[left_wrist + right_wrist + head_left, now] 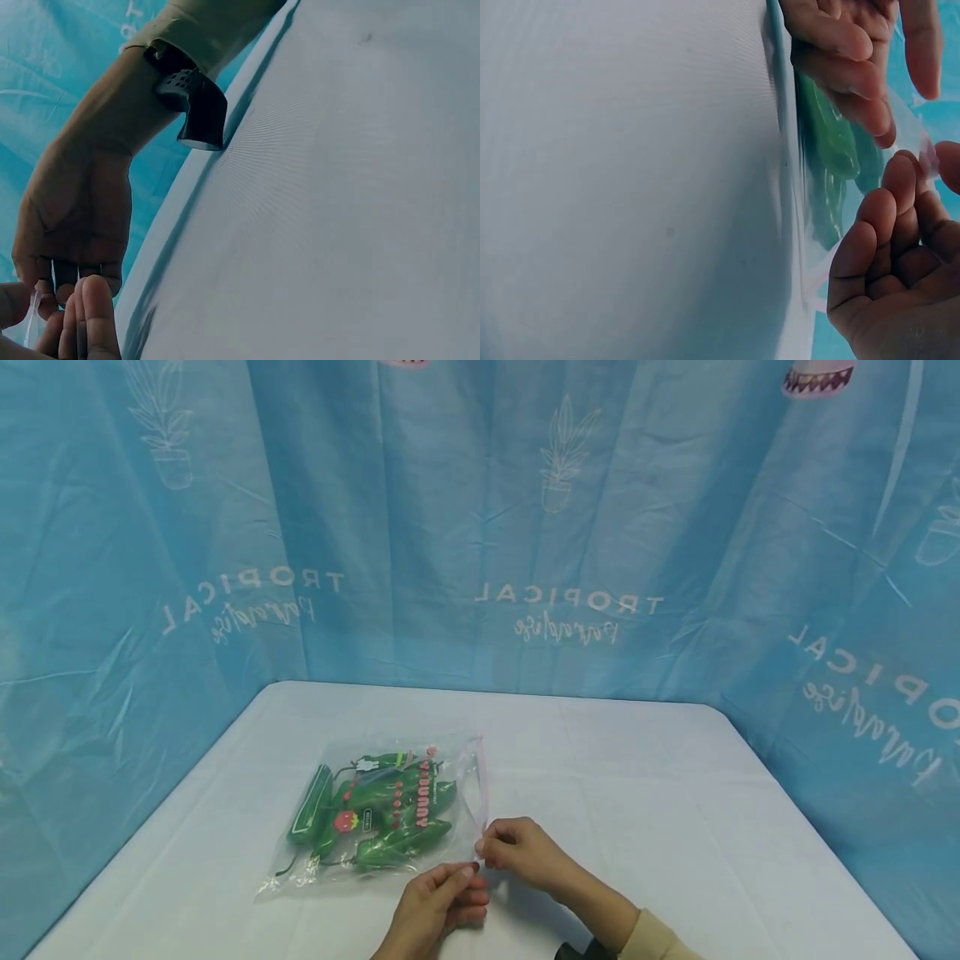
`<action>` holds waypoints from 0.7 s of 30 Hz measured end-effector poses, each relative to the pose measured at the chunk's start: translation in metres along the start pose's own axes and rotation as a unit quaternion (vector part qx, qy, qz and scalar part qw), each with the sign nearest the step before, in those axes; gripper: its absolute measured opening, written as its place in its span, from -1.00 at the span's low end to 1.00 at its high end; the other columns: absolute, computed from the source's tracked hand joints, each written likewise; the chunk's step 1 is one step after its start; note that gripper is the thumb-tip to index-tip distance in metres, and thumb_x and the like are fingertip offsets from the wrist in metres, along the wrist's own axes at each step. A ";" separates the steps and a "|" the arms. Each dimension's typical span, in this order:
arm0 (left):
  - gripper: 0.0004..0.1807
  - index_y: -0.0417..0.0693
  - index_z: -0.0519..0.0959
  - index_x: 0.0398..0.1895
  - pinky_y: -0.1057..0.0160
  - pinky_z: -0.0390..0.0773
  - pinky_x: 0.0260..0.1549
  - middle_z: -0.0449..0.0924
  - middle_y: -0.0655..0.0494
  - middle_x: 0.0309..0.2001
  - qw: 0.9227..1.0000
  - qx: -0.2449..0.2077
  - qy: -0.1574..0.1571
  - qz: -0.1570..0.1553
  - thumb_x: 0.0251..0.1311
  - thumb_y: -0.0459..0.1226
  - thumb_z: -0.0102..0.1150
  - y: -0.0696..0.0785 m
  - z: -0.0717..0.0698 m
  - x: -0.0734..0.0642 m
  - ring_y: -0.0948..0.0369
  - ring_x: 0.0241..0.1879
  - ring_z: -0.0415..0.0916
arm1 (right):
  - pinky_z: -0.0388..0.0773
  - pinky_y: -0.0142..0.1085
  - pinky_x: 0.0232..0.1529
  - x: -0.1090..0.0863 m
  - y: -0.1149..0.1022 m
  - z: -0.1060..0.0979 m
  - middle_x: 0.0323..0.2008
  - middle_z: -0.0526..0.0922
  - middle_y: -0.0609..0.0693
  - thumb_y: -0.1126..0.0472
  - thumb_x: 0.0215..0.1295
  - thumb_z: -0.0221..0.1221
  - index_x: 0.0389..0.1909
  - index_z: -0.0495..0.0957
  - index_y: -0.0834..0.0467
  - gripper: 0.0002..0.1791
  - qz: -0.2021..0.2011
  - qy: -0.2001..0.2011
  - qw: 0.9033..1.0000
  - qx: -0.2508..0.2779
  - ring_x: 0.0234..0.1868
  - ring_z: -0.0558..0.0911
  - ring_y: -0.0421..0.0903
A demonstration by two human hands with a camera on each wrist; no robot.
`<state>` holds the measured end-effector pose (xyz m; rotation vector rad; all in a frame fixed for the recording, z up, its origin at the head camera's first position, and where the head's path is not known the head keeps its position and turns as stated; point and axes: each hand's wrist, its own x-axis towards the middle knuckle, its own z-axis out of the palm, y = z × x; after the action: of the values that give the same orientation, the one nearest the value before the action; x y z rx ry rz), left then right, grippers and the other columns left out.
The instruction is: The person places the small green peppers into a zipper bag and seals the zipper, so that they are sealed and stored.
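Note:
A clear zip bag (pixel 300 872) with red print and a pink zip edge (pixel 482 768) lies on the white table. Inside it are several green vegetables (pixel 405 843), some with thin stems like peppers. My right hand (pixel 528 853) pinches the near corner of the zip edge between thumb and fingertips, as the right wrist view also shows a pink bit (pixel 928 159) there. My left hand (pixel 438 906) is just nearer to me, its thumb (pixel 922 52) and fingers apart beside the corner. Whether it touches the bag, I cannot tell.
The white table (pixel 637 777) has a blue printed curtain (pixel 450 527) behind it and at both sides. A black camera mount (pixel 196 109) sits on the right wrist, below a beige sleeve (pixel 202 30).

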<state>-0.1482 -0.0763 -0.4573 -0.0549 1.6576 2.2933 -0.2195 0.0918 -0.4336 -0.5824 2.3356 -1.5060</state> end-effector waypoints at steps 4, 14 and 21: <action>-0.55 -0.42 0.43 0.01 0.29 0.64 -0.24 0.65 0.15 -0.30 1.000 -0.013 0.020 -0.008 0.31 -0.15 0.06 0.001 0.002 0.003 0.30 -0.32 0.63 | 0.47 -0.40 -0.39 0.000 0.000 0.001 -0.58 0.51 -0.11 0.13 0.18 0.15 -0.45 0.60 0.28 -0.75 0.003 0.002 1.000 0.017 -0.48 0.49 -0.25; -0.63 -0.34 0.53 -0.15 0.33 0.64 -0.33 0.66 0.18 -0.41 0.999 -0.027 0.036 -0.008 0.28 -0.14 0.10 0.001 0.005 0.009 0.32 -0.41 0.62 | 0.49 -0.35 -0.33 0.000 0.001 0.005 -0.52 0.58 -0.14 0.19 0.15 0.17 -0.40 0.60 0.32 -0.77 0.005 0.006 0.998 0.070 -0.42 0.51 -0.23; -0.62 -0.34 0.55 -0.18 0.36 0.63 -0.37 0.65 0.20 -0.46 0.999 -0.038 0.035 -0.006 0.26 -0.12 0.13 0.002 0.007 0.008 0.33 -0.44 0.62 | 0.49 -0.35 -0.29 0.000 0.004 0.008 -0.48 0.65 -0.13 0.16 0.16 0.17 -0.39 0.60 0.33 -0.74 0.001 0.006 0.996 0.085 -0.36 0.56 -0.21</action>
<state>-0.1554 -0.0683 -0.4548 -0.1642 1.5972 2.3706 -0.2165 0.0874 -0.4401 -0.5279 2.1877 -1.6905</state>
